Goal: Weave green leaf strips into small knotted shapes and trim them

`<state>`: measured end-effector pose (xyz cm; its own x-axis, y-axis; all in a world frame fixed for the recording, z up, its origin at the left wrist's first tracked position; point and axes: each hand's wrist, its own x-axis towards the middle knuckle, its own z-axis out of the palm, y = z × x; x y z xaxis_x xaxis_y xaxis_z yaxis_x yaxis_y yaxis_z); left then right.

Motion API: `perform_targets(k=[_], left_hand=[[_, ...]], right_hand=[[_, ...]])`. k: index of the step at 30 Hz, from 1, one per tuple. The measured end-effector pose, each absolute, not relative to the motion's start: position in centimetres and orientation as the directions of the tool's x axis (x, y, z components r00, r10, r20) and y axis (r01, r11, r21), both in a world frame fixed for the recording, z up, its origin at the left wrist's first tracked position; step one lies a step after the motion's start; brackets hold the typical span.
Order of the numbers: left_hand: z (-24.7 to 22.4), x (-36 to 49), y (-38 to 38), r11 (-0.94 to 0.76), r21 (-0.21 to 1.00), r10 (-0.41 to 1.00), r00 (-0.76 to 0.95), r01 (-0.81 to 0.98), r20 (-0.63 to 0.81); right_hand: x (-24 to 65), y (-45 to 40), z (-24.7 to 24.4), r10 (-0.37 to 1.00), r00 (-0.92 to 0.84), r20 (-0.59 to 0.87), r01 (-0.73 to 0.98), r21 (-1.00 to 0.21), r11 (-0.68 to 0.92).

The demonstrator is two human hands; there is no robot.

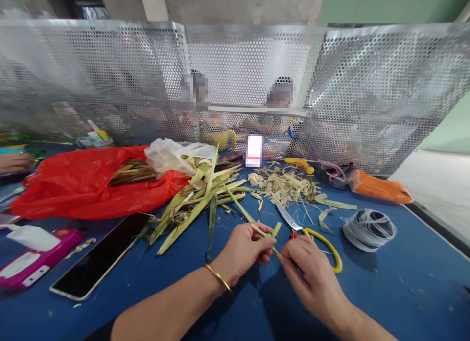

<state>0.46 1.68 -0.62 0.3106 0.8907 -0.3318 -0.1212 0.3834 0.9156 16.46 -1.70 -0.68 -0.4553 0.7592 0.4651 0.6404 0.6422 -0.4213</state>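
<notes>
My left hand [242, 248], with a gold bangle at the wrist, pinches a long, pale green plant leaf strip [239, 205]. A short folded piece of the strip stands up above the fingertips. Close on the right, my right hand [312, 270] is closed with its fingertips on the strip's lower end. Beyond and partly behind the right hand lie scissors [334, 250] with yellow handles, their blades pointing away to the left. A pile of long green and straw-coloured leaves [183, 214] lies left of my hands. Shredded leaf scraps [284, 184] are heaped ahead.
On the left are a red plastic bag [88, 194], a black-screened phone [103, 258] and a magenta device [55, 255]. A spool of pale thread [369, 231] and an orange packet [382, 187] lie right. A perforated partition [249, 62] closes the back; people sit behind it.
</notes>
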Motion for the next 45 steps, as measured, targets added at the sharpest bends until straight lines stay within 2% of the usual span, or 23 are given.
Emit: perform_targets(k=[3,6,8,11,16,23,28,33,36,39,41,45], left_hand=[[-0.3,0.2,1.9,0.386,0.914,0.888,0.317,-0.127,-0.332],[0.0,-0.3,2.1,0.413,0.905,0.866,0.352,-0.103,-0.355],[0.1,-0.5,2.2,0.434,0.898,0.832,0.412,-0.065,-0.372],[0.1,-0.4,2.1,0.466,0.885,0.781,0.475,-0.011,-0.405],[-0.2,-0.3,1.8,0.411,0.908,0.787,0.470,0.083,-0.399],[-0.2,-0.1,1.5,0.217,0.968,0.820,0.513,0.128,-0.252],[0.3,-0.2,1.6,0.248,0.952,0.796,0.522,0.182,-0.307],[0.1,-0.3,1.4,0.285,0.942,0.746,0.575,0.179,-0.335],[-0.5,0.0,0.9,0.232,0.954,0.753,0.586,0.190,-0.300],[-1.3,0.4,0.4,0.149,0.961,0.766,0.587,0.233,-0.261],[-1.5,0.5,0.2,0.127,0.963,0.764,0.596,0.236,-0.247],[-0.9,0.2,0.2,0.151,0.961,0.729,0.630,0.233,-0.268]], right_hand=[[16.4,-2.0,-0.6,0.789,-0.417,0.452,0.589,-0.527,0.613],[16.6,-1.5,-1.1,0.930,-0.238,0.281,0.554,-0.747,0.368],[16.7,-0.9,-1.5,0.983,-0.106,0.147,0.432,-0.884,0.179],[16.7,0.0,-1.5,0.999,-0.054,0.005,0.224,-0.974,0.017],[16.5,0.2,-1.1,0.998,-0.048,-0.039,0.184,-0.983,-0.030],[16.6,-0.4,-1.5,0.998,-0.033,0.047,0.308,-0.950,0.055],[16.8,-0.5,-1.5,0.994,-0.012,0.106,0.365,-0.925,0.103],[17.5,0.0,-1.0,0.974,-0.076,0.212,0.517,-0.827,0.220],[17.3,-0.2,-0.6,0.944,-0.165,0.286,0.497,-0.803,0.330],[16.8,-0.8,-0.5,0.948,-0.233,0.218,0.409,-0.862,0.299],[16.5,-1.1,-0.7,0.960,-0.211,0.186,0.375,-0.891,0.255],[16.5,-1.3,-1.1,0.965,-0.065,0.253,0.417,-0.872,0.256]])
